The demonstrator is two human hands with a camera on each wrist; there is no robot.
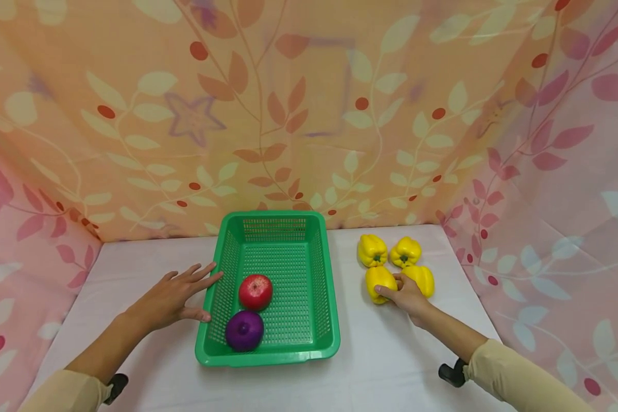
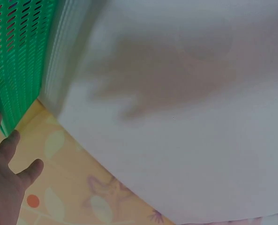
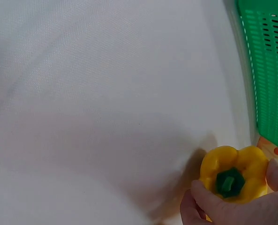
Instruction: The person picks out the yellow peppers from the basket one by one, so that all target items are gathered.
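My right hand [image 1: 408, 297] grips a yellow bell pepper [image 1: 379, 283] between thumb and fingers. Its green stem [image 3: 230, 183] shows in the right wrist view. Three more yellow peppers sit close around it: one behind [image 1: 372, 249], one behind to the right [image 1: 405, 252], and another [image 1: 420, 279] partly covered by my fingers. My left hand [image 1: 177, 297], fingers spread, lies along the left rim of a green plastic basket [image 1: 335, 320]. Inside the basket a red pomegranate-like fruit [image 1: 256, 292] stands behind a round purple vegetable [image 1: 244, 331].
A white cloth [image 1: 371, 366] covers the table beneath everything. Flowered fabric [image 1: 309, 114] hangs behind the table and at both sides. The basket's right wall [image 1: 325, 274] stands between its contents and the peppers. Black straps or mounts [image 1: 452, 373] sit at the wrists.
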